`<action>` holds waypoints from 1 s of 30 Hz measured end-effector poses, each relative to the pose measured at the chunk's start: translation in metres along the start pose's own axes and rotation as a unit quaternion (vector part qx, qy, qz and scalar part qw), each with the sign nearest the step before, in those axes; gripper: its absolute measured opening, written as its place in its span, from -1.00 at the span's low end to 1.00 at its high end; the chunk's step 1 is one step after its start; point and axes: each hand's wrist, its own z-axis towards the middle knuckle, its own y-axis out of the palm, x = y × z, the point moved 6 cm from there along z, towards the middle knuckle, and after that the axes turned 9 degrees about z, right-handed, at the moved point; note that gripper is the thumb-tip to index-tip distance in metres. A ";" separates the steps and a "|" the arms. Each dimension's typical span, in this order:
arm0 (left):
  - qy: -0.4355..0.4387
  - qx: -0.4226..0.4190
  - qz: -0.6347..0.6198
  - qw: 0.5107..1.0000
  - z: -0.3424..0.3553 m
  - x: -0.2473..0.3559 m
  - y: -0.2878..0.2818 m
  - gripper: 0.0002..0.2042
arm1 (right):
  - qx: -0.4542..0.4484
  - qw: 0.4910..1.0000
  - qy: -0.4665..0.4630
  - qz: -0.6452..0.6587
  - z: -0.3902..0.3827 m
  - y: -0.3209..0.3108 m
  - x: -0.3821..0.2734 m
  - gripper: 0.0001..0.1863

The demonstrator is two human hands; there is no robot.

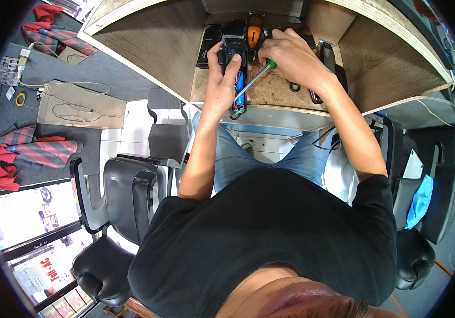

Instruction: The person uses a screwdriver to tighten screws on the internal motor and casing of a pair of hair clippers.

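My left hand (221, 85) is closed around a black hair clipper (234, 46) whose casing is opened up. A blue battery (239, 82) and a bit of green circuit board (239, 108) show at its lower end. My right hand (291, 57) grips a screwdriver (256, 81) with a green handle. Its metal shaft slants down and left, and the tip appears at the clipper's lower end; contact is hard to tell. The right fingertips are partly hidden beside an orange and black trimmer (253, 35).
A wooden cabinet shelf (270, 95) lies under my hands, with side panels (408, 58) left and right. Black devices (210, 40) stand at its back left, and a dark clipper (327, 55) at the right. Black salon chairs (127, 191) flank me.
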 end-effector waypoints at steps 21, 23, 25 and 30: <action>-0.011 -0.004 0.006 1.000 -0.002 0.004 0.000 -0.45 | -0.032 0.998 -0.021 0.048 -0.001 0.001 -0.007 -0.84; 0.002 -0.003 0.015 1.000 -0.001 0.004 0.001 -0.49 | -0.049 0.997 -0.019 0.048 -0.001 0.005 -0.006 -0.83; -0.001 -0.002 0.009 1.000 -0.001 0.005 0.001 -0.51 | -0.036 0.998 -0.025 0.052 -0.002 0.002 -0.009 -0.83; 0.021 -0.008 -0.046 0.999 -0.001 0.003 -0.003 -0.43 | -0.019 0.995 0.003 0.095 -0.005 -0.023 -0.015 -0.82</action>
